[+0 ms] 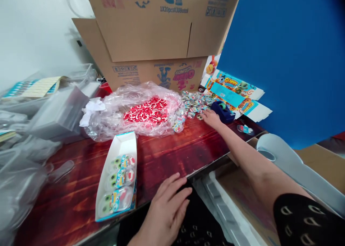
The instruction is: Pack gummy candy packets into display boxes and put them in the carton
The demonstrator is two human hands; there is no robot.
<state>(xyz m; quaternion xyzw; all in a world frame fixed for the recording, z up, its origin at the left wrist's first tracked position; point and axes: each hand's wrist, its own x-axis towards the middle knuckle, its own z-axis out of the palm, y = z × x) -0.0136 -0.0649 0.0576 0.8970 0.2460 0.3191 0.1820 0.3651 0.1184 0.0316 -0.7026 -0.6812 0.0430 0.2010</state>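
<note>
My left hand point(168, 206) hovers over my lap at the table's front edge, fingers stretched out and holding nothing. My right hand point(211, 118) reaches across the table, its fingers stretched out at the near side of a heap of small clear candy packs point(195, 102). Beside it stands a dark blue tape dispenser point(223, 112). Left of my left hand lies a long open carton point(122, 143), white inside with a blue edge, holding several clear packs point(120, 179) in a row. A clear plastic bag point(113, 120) with red and white candies point(148, 111) lies spread open behind it.
A large cardboard box point(161, 33) with flaps hanging stands at the back. Flattened gummy cartons point(231, 91) lean near a blue panel point(283, 59) at right. Clear plastic containers point(59, 113) pile up at left. One pack point(245, 130) lies near the right edge.
</note>
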